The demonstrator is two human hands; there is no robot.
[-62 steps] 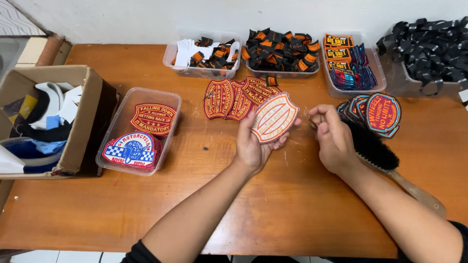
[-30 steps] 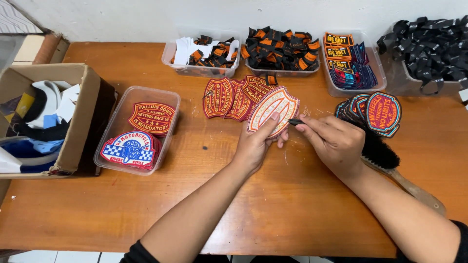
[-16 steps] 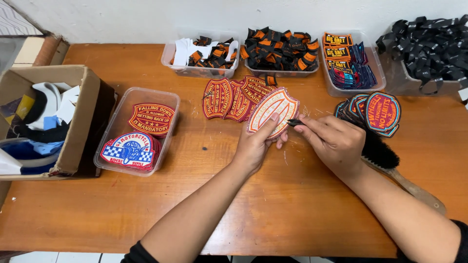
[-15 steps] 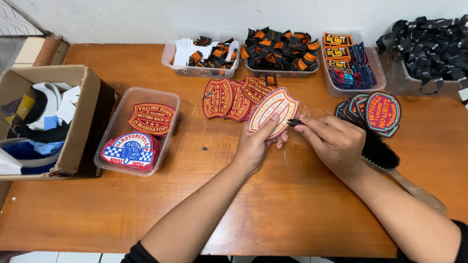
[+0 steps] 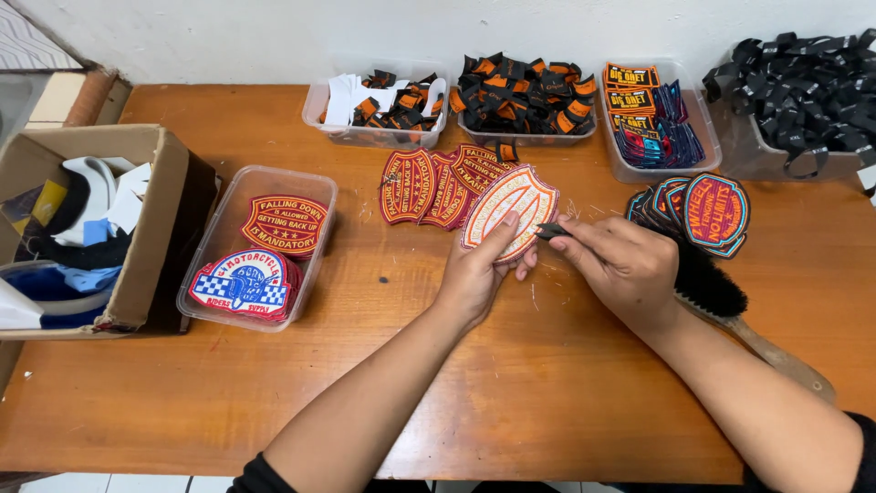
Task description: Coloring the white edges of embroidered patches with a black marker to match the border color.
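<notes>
Wooden tabletop [image 5: 547,383]: brown, varnished, strewn with loose thread ends near the hands.
Held item: shield-shaped embroidered patch [image 5: 511,212], cream face with orange and red border, raised off the tabletop, tilted toward the camera.
Left hand [image 5: 479,274]: fingers curled behind the patch, thumb pressed on its face; firmly holding it.
Right hand [image 5: 625,265]: fingers pinched narrow around a small dark tool [image 5: 550,231], its tip touching the right edge of the patch; kind of tool too small to tell.
Patch row [image 5: 433,183]: dark red patches fanned flat, just behind the held one.
Round patch stack [image 5: 707,212]: blue and red, right of the right hand.
Brush [image 5: 721,292]: black bristles, wooden handle, lying under the right forearm.
Clear tub [image 5: 260,246]: holds red and chequered patches, left of the hands.
Back bins [image 5: 511,96]: small folded labels, black, orange, white.
Cardboard box [image 5: 87,228]: far left, mixed scraps.
Risk, judged: tool tip may nick the border stitching if it slips, as the patch is held unsupported in mid-air.
Risk, judged: right forearm may nudge the brush toward the table edge.
</notes>
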